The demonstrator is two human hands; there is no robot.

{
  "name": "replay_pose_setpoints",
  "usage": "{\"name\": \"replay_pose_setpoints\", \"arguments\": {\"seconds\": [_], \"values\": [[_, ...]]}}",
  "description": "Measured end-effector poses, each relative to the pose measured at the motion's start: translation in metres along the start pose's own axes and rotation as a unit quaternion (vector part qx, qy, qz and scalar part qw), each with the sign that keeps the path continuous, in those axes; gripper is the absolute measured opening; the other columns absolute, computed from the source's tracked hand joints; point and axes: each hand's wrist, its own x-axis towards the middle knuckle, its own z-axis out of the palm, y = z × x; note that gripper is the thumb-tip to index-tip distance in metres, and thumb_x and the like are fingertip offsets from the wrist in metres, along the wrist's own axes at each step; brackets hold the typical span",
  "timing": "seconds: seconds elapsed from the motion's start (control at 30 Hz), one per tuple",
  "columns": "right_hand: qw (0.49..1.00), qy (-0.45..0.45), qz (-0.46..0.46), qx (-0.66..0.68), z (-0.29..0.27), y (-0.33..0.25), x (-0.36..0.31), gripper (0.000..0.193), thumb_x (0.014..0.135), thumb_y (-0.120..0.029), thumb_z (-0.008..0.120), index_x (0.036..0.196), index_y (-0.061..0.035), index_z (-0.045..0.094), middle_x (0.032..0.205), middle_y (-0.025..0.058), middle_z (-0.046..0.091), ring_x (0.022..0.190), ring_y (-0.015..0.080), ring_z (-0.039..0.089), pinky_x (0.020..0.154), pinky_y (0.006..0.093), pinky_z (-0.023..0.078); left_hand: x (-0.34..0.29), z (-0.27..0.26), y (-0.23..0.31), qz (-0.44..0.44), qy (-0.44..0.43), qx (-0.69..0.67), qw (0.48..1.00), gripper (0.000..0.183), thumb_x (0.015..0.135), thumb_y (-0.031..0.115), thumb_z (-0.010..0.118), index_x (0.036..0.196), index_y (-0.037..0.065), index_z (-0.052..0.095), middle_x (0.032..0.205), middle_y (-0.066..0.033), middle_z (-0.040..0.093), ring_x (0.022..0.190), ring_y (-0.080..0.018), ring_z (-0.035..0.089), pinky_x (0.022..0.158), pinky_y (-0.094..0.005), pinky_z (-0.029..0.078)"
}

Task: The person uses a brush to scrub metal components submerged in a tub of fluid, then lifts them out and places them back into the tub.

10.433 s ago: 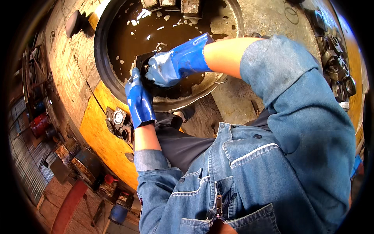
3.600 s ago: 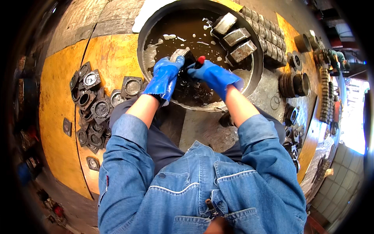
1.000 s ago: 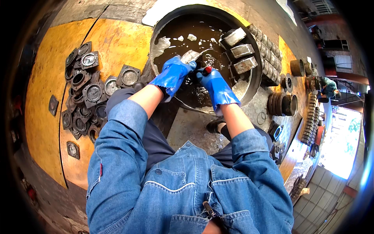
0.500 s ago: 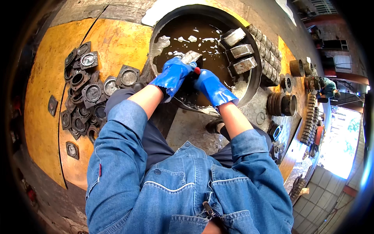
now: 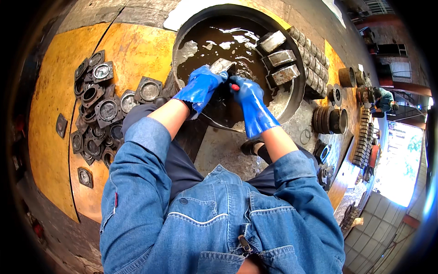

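Note:
Both hands wear blue rubber gloves over a wide round metal tub (image 5: 179,68) of murky brown liquid. My left hand (image 5: 200,86) is closed around a blocky metal casting (image 5: 222,65), whose pale upper face shows; the glove and shadow hide its lower part. Close beside it, my right hand (image 5: 248,95) is wrapped round a tool with a red handle end (image 5: 235,87). The tool's working end is hidden, so its kind does not show. Three similar metal castings (image 5: 282,58) lean inside the tub at its right wall.
Stacked metal castings (image 5: 315,75) stand right of the tub. A heap of square flanged parts (image 5: 108,109) covers part of the yellow board (image 5: 146,45) at left. Rings and cylinders (image 5: 337,122) sit at right. Another person (image 5: 385,101) bends over at the far right.
My right hand has shifted slightly right with the red-handled tool, its wrist turning more upright. The left hand keeps hold of the casting, moving only a little. Fresh ripples show in the liquid.

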Motion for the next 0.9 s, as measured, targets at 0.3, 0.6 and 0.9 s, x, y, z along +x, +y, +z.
{"name": "replay_pose_setpoints", "arguments": {"seconds": [0.3, 0.6, 0.9], "values": [[0.965, -0.159, 0.035, 0.204, -0.004, 0.000, 0.006, 0.033, 0.091, -0.035, 0.076, 0.114, -0.0109, 0.078, 0.099, 0.0149, 0.079, 0.092, 0.0251, 0.075, 0.083, 0.0379, 0.058, -0.001, -0.006, -0.002, -0.004, -0.021, -0.004, 1.000, 0.067, 0.091, 0.057, 0.074, 0.131, 0.003, 0.071, 0.122, -0.0218, 0.075, 0.114, -0.0355, 0.072, 0.095, -0.0410, 0.056], [0.974, -0.176, 0.037, 0.136, 0.003, 0.011, 0.020, 0.047, 0.087, -0.044, 0.077, 0.115, -0.0065, 0.077, 0.110, 0.0212, 0.077, 0.106, 0.0363, 0.075, 0.090, 0.0434, 0.059, -0.001, -0.002, 0.008, 0.038, -0.025, -0.003, 0.999, 0.064, 0.091, 0.057, 0.073, 0.130, 0.006, 0.072, 0.123, -0.0219, 0.075, 0.118, -0.0364, 0.071, 0.098, -0.0412, 0.055], [0.992, -0.117, 0.052, -0.018, -0.013, -0.023, 0.010, 0.037, 0.095, -0.037, 0.070, 0.129, -0.0243, 0.073, 0.127, 0.0110, 0.075, 0.116, 0.0341, 0.071, 0.097, 0.0456, 0.058, 0.003, 0.001, -0.002, 0.008, -0.009, -0.004, 1.000, 0.067, 0.090, 0.060, 0.072, 0.131, 0.006, 0.071, 0.126, -0.0211, 0.074, 0.120, -0.0373, 0.069, 0.100, -0.0425, 0.054]]}}
